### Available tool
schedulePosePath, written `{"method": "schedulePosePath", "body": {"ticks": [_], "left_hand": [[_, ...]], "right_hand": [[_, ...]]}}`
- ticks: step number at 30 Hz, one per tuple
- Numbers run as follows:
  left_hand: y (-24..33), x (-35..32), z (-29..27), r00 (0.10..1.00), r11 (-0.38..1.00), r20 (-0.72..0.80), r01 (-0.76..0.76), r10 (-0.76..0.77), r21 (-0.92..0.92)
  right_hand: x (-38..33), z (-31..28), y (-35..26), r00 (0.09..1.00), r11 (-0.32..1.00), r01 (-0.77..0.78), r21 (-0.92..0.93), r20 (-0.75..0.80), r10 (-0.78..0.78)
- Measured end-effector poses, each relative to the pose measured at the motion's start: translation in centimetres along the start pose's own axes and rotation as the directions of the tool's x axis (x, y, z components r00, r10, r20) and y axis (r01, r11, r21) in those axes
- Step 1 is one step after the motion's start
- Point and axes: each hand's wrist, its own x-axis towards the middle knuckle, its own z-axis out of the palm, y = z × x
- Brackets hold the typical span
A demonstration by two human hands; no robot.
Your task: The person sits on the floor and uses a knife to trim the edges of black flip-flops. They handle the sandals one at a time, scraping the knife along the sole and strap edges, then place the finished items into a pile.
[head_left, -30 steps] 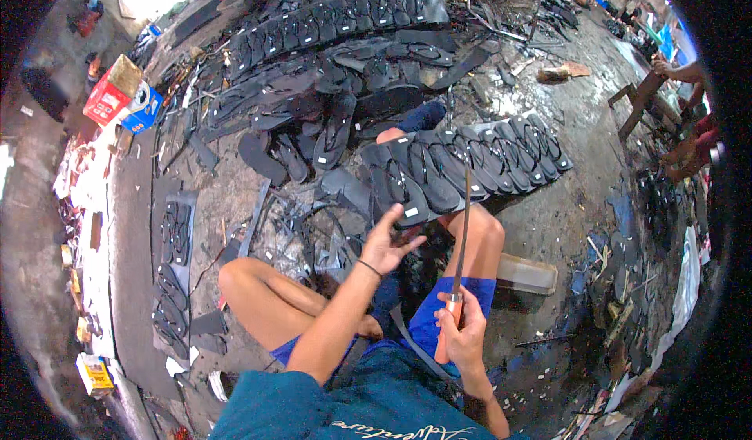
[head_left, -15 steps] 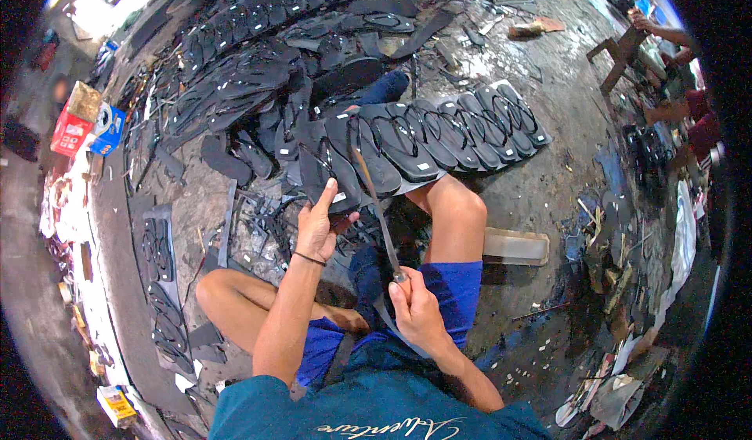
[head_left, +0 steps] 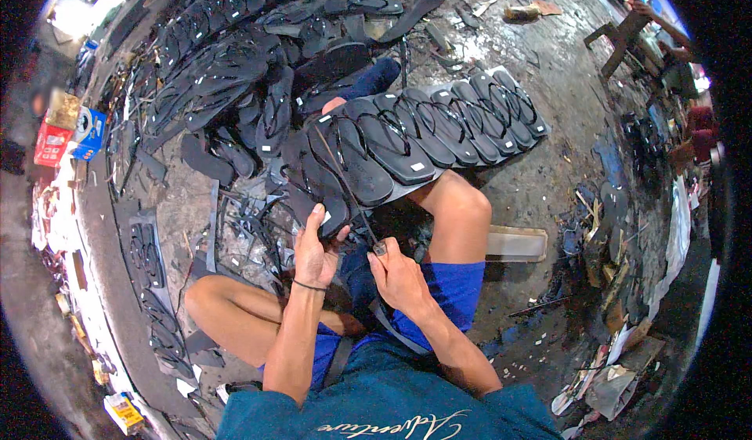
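My left hand is closed on the heel end of a black flip-flop, thumb on top and fingers at the edge. This flip-flop lies at the left end of a slanting row of black flip-flops on a grey sheet. In my right hand, the fingers wrap round the handle of a long narrow knife. Its thin blade points up and left along the right edge of the held flip-flop. Whether the blade touches that edge, I cannot tell.
Loose flip-flops and black scraps lie heaped at the far left. A pale tray-like block is right of my knee. Red and blue boxes stand left. Another person's arm shows by a wooden stand at the far right.
My right hand has moved up and left with the knife, whose blade now lies closer along the flip-flop's edge. My left hand keeps its hold. The whole view has shifted slightly.
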Motion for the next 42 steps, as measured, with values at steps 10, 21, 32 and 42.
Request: {"method": "schedulePosePath", "body": {"ticks": [10,21,32,42], "left_hand": [[-2.2,0.1,-1.2,0.992,0.970,0.014,0.125,-0.125,-0.210],[-1.7,-0.3,-1.2,0.976,0.911,0.024,0.211,-0.217,-0.355],[1.0,-4.3,-1.6,0.992,0.968,0.002,0.123,-0.126,-0.218],[15.7,-20.2,-8.9,0.545,-0.173,0.336,-0.328,0.769,0.929]], "right_hand": [[6.5,0.4,2.1,0.989,0.992,0.074,-0.101,0.139,-0.059],[13.6,7.4,6.2,0.952,0.927,0.293,-0.235,0.163,-0.259],[18.5,10.6,2.3,0.986,0.984,0.166,0.060,-0.004,-0.166],[9.1,7.6,-8.2,0.979,0.740,-0.204,0.641,0.128,0.158]]}}
